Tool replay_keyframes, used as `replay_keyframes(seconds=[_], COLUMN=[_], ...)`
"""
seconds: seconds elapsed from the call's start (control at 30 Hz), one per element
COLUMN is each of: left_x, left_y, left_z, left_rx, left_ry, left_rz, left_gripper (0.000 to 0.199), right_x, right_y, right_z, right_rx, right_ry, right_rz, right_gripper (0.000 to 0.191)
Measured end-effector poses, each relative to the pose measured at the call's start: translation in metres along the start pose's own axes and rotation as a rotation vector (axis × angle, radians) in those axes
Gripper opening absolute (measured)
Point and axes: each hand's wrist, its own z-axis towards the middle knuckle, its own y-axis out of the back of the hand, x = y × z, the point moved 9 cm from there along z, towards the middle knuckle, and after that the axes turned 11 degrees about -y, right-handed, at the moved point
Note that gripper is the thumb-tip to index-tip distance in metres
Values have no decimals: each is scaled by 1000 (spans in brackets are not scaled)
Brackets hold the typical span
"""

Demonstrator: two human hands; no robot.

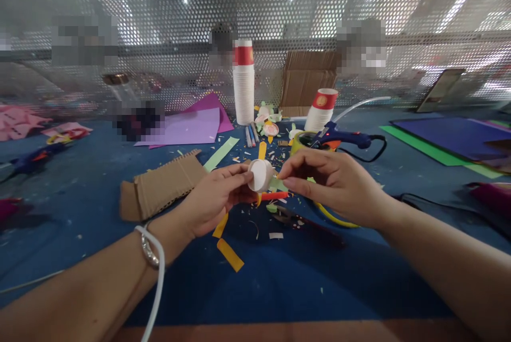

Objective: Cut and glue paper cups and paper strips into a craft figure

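My left hand (211, 195) is closed on a small white paper cup piece (261, 176), its round opening turned toward me. At the right side of that piece, my right hand (335, 182) pinches a pale green paper scrap (277, 183). The scrap seems to touch the cup's side, though fingers partly cover it. Below the hands lie an orange-red paper strip (275, 196), dark-handled scissors or pliers (307, 222) and yellow paper strips (230, 255). A blue hot glue gun (343, 135) rests on a roll of yellow tape (300, 142) behind my right hand.
Folded corrugated cardboard (171, 182) lies left of my hands. A tall stack of paper cups (244, 86) and a shorter stack (321, 110) stand at the back. Purple paper (183, 126) is at left, blue sheets (451, 137) at right. Markers (250, 134) and scraps lie between.
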Motion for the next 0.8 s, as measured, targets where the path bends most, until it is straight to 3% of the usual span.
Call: replay_keyframes(seconds=[0.43,0.8], left_x=[-3,-2], left_y=[-5,-8], left_z=[-3,-4], left_rx=[78,111], left_ry=[-52,-42], left_rz=[59,76], left_gripper=[17,17], right_x=[-6,-1], right_y=[2,-1], right_z=[3,0], right_rx=[2,4], right_ry=[-18,15], right_rz=[63,-50], right_gripper=[12,5])
